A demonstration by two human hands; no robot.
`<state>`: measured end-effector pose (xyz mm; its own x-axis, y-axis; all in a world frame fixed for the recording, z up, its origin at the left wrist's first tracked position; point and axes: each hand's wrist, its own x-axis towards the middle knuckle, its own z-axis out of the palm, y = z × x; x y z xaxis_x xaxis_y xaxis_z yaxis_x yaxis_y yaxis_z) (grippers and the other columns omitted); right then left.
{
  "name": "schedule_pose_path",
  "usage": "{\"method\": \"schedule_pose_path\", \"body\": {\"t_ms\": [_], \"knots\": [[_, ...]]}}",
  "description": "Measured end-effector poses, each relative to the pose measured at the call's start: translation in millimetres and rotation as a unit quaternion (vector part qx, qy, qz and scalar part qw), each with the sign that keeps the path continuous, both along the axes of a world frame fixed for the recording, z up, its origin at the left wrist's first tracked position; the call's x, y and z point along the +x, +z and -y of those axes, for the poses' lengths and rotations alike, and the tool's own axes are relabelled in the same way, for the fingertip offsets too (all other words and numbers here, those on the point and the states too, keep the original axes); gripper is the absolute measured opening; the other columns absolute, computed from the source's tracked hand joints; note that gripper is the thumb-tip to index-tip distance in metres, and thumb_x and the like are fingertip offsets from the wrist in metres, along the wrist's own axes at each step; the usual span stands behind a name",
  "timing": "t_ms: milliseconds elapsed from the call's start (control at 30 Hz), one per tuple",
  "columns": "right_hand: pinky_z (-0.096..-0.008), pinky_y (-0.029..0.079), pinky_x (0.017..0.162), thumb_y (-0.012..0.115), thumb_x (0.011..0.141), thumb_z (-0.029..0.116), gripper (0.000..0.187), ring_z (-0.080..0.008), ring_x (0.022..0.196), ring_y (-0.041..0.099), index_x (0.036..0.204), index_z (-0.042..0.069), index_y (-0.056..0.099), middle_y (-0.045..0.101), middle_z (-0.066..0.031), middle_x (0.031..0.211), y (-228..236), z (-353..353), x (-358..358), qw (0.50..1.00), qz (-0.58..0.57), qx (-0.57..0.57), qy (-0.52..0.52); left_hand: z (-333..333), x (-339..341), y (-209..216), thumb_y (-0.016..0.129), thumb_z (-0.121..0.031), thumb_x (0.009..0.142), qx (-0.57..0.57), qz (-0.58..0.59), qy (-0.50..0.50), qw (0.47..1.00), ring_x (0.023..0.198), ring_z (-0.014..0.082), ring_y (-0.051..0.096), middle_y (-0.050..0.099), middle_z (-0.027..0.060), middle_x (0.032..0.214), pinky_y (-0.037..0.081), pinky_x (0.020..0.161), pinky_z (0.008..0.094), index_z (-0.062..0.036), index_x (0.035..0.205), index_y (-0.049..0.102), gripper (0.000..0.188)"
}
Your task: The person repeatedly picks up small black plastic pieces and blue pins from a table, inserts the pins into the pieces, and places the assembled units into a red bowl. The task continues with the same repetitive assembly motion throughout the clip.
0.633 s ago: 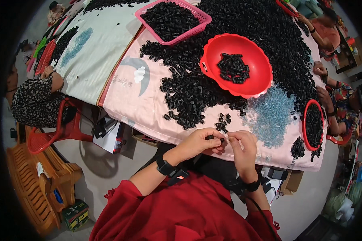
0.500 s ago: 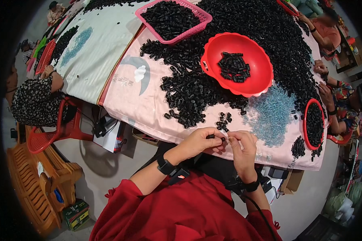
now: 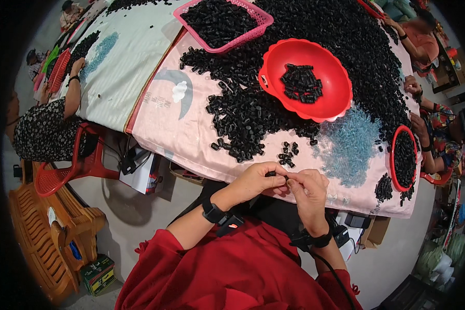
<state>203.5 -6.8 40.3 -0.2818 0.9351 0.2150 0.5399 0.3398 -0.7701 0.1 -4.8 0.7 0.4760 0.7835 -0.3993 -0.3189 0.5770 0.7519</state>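
Setting: indoor, informal hand-sorting or assembly workshop. Evidence: bulk heaps of small black parts (image 3: pixel 237 121) and pale-blue translucent pieces (image 3: pixel 352 150) spread over a pink printed tablecloth (image 3: pixel 183 142); pink plastic basket (image 3: pixel 244 38) and scalloped red bowl (image 3: pixel 336 82) serve as parts containers; people (image 3: pixel 49 121) seated along the sides. Home-like furnishings: slatted wooden bench (image 3: pixel 33 219), red plastic chair (image 3: pixel 55 181).

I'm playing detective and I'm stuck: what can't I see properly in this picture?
Small black piece, head view: partly covered by the left hand and right hand, so its whole shape is hidden.
Pink basket, head view: its far rim is cut off by the top edge.
Pale blue bits, head view: each is too small to make out.
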Motion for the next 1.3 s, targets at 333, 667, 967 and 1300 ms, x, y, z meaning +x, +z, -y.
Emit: {"method": "schedule_pose_path", "body": {"t_ms": [333,667,967,1300], "knots": [[-0.0395,0.035,0.095,0.077,0.091,0.008,0.016,-0.0182,0.086,0.064,0.107,0.009,0.076,0.070,-0.0023,0.095,-22.1,-23.6,7.3,0.994,0.084,0.044,-0.047,-0.5,-1.8,-0.6,0.065,-0.018,0.109,0.026,0.008,-0.027,0.999,0.100,0.0157,0.075,0.074,0.0064,0.112,0.063,0.089,0.0273,-0.0043,0.128,0.068,0.023],[-0.0376,0.038,0.095,0.080,0.087,0.004,0.018,-0.0167,0.089,0.064,0.103,0.010,0.076,0.074,-0.0009,0.090,-24.6,-20.4,14.3,0.989,0.100,0.098,-0.044,0.6,-1.4,-7.4,0.061,-0.019,0.111,0.025,0.015,-0.022,0.999,0.102,0.0152,0.075,0.074,0.0060,0.116,0.063,0.089,0.0286,-0.0053,0.130,0.066,0.024],[-0.0365,0.042,0.096,0.076,0.090,0.000,0.024,-0.0183,0.092,0.062,0.113,0.007,0.077,0.073,-0.0038,0.097,-1.3,-8.3,8.2,0.999,0.029,0.010,-0.038,-0.9,-0.1,-0.4,0.061,-0.019,0.111,0.011,0.008,-0.020,1.000,0.103,0.0155,0.074,0.073,0.0066,0.117,0.064,0.091,0.0318,-0.0031,0.127,0.066,0.023],[-0.0378,0.040,0.094,0.069,0.098,0.003,0.020,-0.0233,0.095,0.066,0.116,0.007,0.075,0.072,-0.0067,0.101,4.4,-8.9,6.1,0.997,0.049,0.050,0.016,-1.1,-0.7,-0.1,0.061,-0.020,0.112,0.004,-0.005,-0.026,1.000,0.105,0.0156,0.074,0.073,0.0069,0.119,0.064,0.090,0.0290,-0.0035,0.129,0.064,0.024]]}}
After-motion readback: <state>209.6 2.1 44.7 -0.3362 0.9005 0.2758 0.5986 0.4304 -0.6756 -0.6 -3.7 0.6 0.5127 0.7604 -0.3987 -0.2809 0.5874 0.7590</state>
